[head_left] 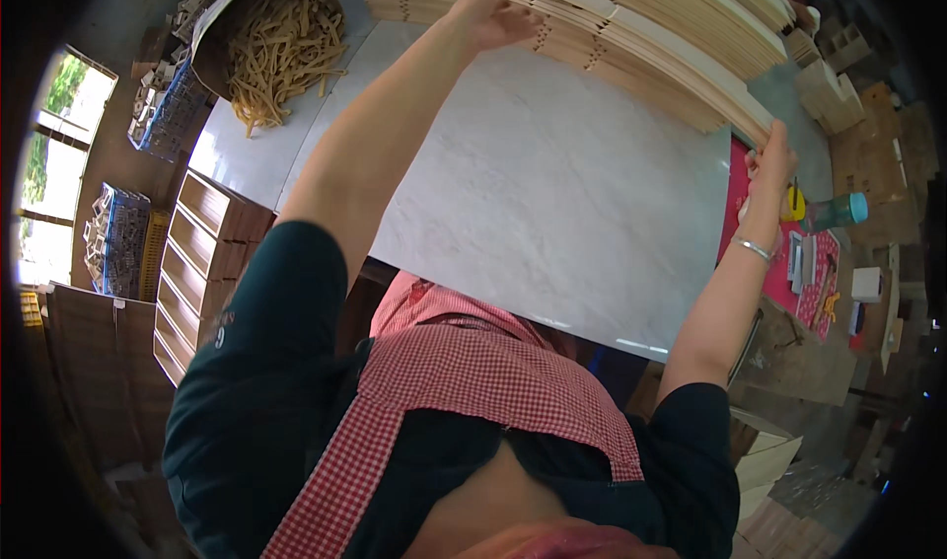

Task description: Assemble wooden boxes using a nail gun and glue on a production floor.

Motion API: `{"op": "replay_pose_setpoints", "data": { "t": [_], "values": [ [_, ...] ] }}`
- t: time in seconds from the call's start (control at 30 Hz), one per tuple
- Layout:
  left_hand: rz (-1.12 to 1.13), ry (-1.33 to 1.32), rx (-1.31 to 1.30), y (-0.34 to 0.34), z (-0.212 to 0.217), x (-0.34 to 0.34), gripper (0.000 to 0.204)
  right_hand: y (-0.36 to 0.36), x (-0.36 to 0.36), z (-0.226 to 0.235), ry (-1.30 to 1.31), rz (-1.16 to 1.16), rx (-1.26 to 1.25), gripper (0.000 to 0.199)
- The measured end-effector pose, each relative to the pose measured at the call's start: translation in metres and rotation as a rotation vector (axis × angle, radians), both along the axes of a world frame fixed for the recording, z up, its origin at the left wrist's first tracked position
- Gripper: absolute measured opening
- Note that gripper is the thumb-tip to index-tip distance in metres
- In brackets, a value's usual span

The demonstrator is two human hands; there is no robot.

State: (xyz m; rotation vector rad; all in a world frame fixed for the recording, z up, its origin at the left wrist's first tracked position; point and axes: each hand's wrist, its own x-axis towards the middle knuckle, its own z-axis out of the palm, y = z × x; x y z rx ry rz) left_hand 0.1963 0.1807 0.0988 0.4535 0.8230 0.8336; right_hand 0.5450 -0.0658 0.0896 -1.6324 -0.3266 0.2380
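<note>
A long row of pale wooden boards (pixel 651 61) is stacked along the far side of the white marble-patterned table (pixel 552 174). At the stack's near side, toward its left part, my left hand (pixel 493 21) reaches out with thumb and fingers spread against the boards. My right hand (pixel 772 159), with a silver bangle on its wrist, is closed around the right end of a long pale wooden strip (pixel 725 105) on the stack's near edge. Part of the right fingers' grip is hidden by the hand itself.
A tipped basket (pixel 212 51) spills tan strips (pixel 281 51) at the far left. A wooden compartment rack (pixel 197 253) stands left of the table. Right lie a teal-lidded bottle (pixel 838 212) and a pink cloth (pixel 819 283). Blue crates (pixel 123 238) stand beyond.
</note>
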Motion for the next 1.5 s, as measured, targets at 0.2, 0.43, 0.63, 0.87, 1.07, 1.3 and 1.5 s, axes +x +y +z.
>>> {"op": "replay_pose_setpoints", "data": {
  "t": [0.2,0.43,0.63,0.87,1.07,1.3,1.5],
  "values": [
    [-0.459,-0.529,0.439,0.072,-0.106,-0.017,0.073,-0.063,-0.048,-0.043,-0.099,-0.067,-0.113,0.041],
    [-0.099,0.138,0.047,-0.138,-0.108,-0.028,0.038,-0.208,-0.071,-0.092,-0.697,-0.164,-0.614,0.044],
    [-0.085,0.106,-0.093,-0.177,-0.113,-0.05,0.036,-0.285,-0.083,-0.124,-0.616,-0.108,-0.932,0.052],
    [-0.54,0.117,-0.313,-0.184,-0.098,-0.082,0.034,-0.302,-0.039,-0.118,-0.438,-0.19,-1.19,0.066],
    [-0.87,0.89,0.869,-0.175,-0.07,-0.154,0.048,-0.231,-0.046,-0.09,-0.873,0.037,-0.866,0.076],
    [-0.745,1.504,1.94,-0.067,-0.084,-0.228,0.068,-0.127,-0.121,-0.064,-1.094,0.874,-0.985,0.076],
    [-1.048,1.536,1.633,-0.027,-0.081,-0.211,0.06,-0.104,-0.096,-0.074,-0.959,1.013,-0.938,0.057]
  ]
}}
